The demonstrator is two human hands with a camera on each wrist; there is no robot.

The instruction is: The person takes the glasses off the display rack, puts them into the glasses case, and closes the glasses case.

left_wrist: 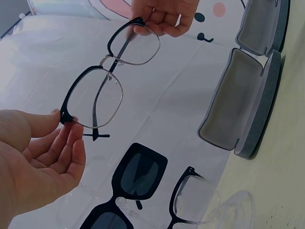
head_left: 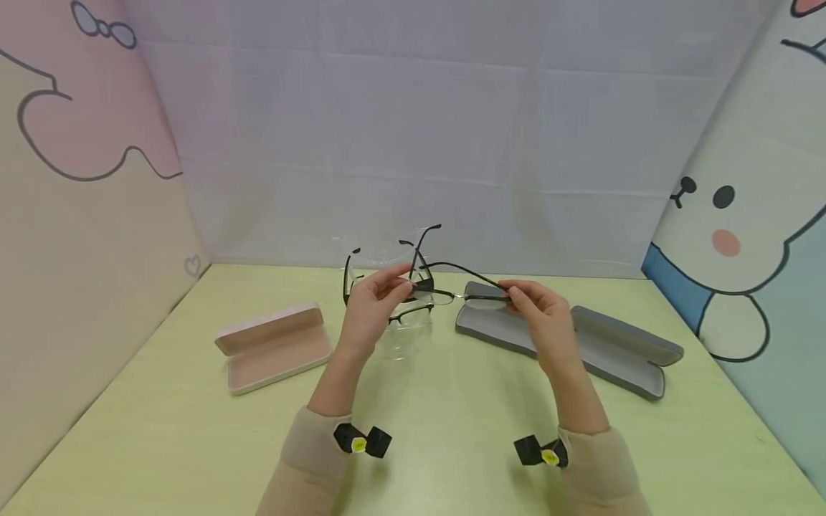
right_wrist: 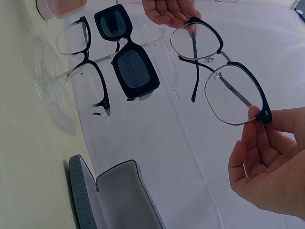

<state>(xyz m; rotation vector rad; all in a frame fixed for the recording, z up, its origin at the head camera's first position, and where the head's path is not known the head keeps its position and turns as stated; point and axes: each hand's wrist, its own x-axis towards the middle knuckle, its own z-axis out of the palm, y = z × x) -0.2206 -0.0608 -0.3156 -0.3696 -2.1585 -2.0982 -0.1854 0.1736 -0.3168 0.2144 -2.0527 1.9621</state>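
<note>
A pair of eyeglasses (head_left: 484,297) with black upper rims and thin metal lower rims is held up in the air, its temples unfolded and pointing away. My left hand (head_left: 377,301) pinches one end of the front frame between thumb and fingers. At the other end, my right hand (head_left: 545,319) pinches the corner by the hinge. Behind and below them, black sunglasses (right_wrist: 136,71) and a pair of black-topped glasses (right_wrist: 103,86) sit on a clear stand (right_wrist: 52,90). In the head view, my left hand partly covers that stand and the sunglasses.
A pink glasses case (head_left: 277,365) lies opened on the table to the left. Two grey glasses cases, one behind my right hand (head_left: 497,328) and another farther right (head_left: 622,365), are also opened. A white sheet (head_left: 419,143) hangs behind the table, with cartoon-printed panels at both sides.
</note>
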